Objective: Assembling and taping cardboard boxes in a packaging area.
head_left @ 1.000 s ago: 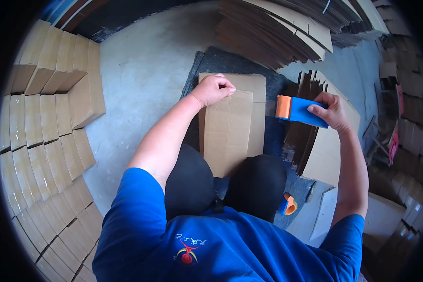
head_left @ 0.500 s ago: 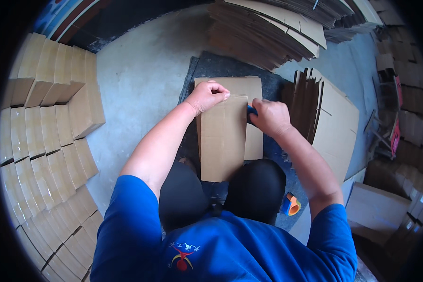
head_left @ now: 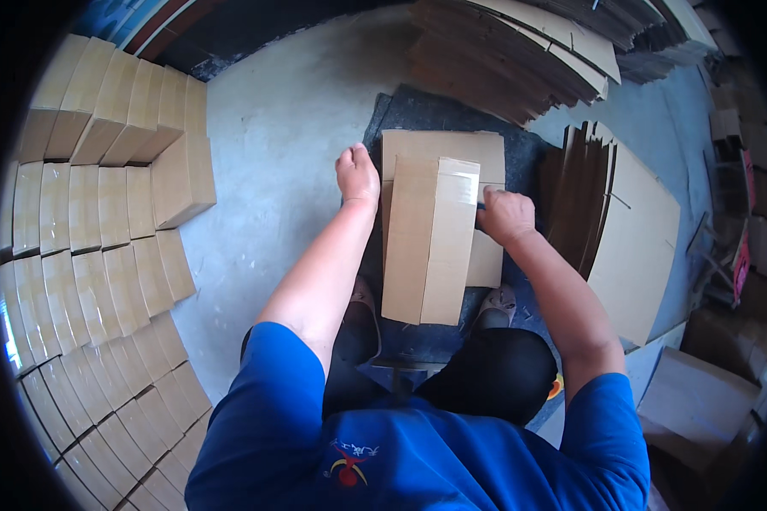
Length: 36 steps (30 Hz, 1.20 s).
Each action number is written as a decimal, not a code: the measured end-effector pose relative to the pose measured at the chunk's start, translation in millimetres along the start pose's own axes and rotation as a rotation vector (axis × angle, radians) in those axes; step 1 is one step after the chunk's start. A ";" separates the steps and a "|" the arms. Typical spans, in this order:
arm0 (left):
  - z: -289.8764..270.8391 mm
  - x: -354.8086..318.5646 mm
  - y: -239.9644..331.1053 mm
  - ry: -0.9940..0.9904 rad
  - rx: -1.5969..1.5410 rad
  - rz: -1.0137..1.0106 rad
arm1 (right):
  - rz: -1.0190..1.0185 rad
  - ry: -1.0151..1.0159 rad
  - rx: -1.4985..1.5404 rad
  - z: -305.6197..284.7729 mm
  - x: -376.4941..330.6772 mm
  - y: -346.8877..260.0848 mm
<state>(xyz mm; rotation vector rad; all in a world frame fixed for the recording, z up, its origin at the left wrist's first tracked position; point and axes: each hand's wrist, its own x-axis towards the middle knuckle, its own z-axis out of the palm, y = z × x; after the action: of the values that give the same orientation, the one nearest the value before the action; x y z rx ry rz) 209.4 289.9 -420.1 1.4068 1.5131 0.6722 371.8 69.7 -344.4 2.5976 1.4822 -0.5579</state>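
Note:
Between my feet lies a long brown cardboard box (head_left: 409,243), with a seam running lengthwise along its upper side. A clear strip of tape (head_left: 458,187) shines at its far right end. Under it is a larger cardboard sheet (head_left: 486,260). My right hand (head_left: 510,215) is closed beside the box's right edge, around a blue tape dispenser (head_left: 481,209) that it mostly hides. Off the box's far left side, my left hand (head_left: 358,175) is raised with its fingers curled in; what they hold, if anything, is hidden.
Taped boxes (head_left: 85,204) are stacked along the left. Flat cardboard (head_left: 635,247) leans at the right, and a larger pile (head_left: 520,60) lies at the far side. A dark mat (head_left: 439,106) covers the floor under the work. An orange tape dispenser (head_left: 556,387) shows beside my right knee.
The box has been turned, so its seam and taped end now show on top. My left hand has left its far edge and moved to the left. My knees have spread apart.

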 end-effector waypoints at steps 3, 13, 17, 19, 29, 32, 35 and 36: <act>-13.1 -35.1 36.6 0.051 0.085 0.305 | 0.113 0.173 0.160 -30.3 -47.4 43.2; -35.0 -196.2 145.4 -0.986 -0.534 -0.184 | -0.078 0.494 1.552 -97.8 -192.3 99.0; -63.4 -269.3 171.8 -1.279 -0.690 -0.354 | -0.165 0.548 1.468 -110.0 -231.5 93.5; -75.9 -282.3 173.3 -1.268 -0.715 -0.339 | -0.202 0.527 1.340 -115.0 -245.9 90.6; -111.2 -307.9 105.2 -0.954 -0.751 -0.426 | -0.136 0.281 1.183 -106.7 -266.0 28.6; -114.0 -311.5 50.5 -0.823 -0.632 -0.479 | -0.033 0.100 0.868 -93.8 -260.2 3.4; -129.2 -311.2 15.6 -0.761 -0.612 -0.509 | -0.004 -0.083 0.706 -84.6 -260.9 -4.5; -137.6 -304.0 7.0 -0.731 -0.647 -0.516 | 0.000 -0.086 0.665 -83.6 -260.6 -2.7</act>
<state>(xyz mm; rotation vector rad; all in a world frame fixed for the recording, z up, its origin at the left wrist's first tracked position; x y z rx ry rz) 62.8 26.0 -277.6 0.6072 0.8817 0.2298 271.9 -118.5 -172.5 2.9693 1.4502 -1.3407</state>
